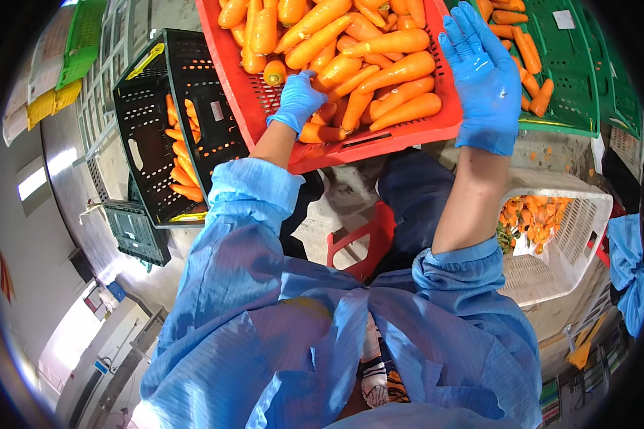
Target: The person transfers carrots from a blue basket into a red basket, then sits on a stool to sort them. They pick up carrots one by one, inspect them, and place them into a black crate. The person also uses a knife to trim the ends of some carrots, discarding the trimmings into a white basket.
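Note:
A red plastic crate (241, 118) full of wet, bright orange carrots (392, 75) stands in front of me. My left hand (299, 99), in a blue glove, reaches over the crate's near left part and touches the carrots there. Its fingertips are partly hidden, so whether a carrot is held cannot be told. Beside the crate's right wall, my right hand (485, 86) is raised, also gloved in blue. Its palm faces up and its fingers are stretched out, with nothing in it.
To the left, a black crate (145, 134) holds some carrots (185, 166). Green crates (569, 80) stand at the right, the nearer one with carrots inside. Below them, a white crate (574, 268) contains carrot scraps (536, 214). A red plastic stool (362, 241) is under me. Another person's blue sleeve (628, 241) shows at the far right.

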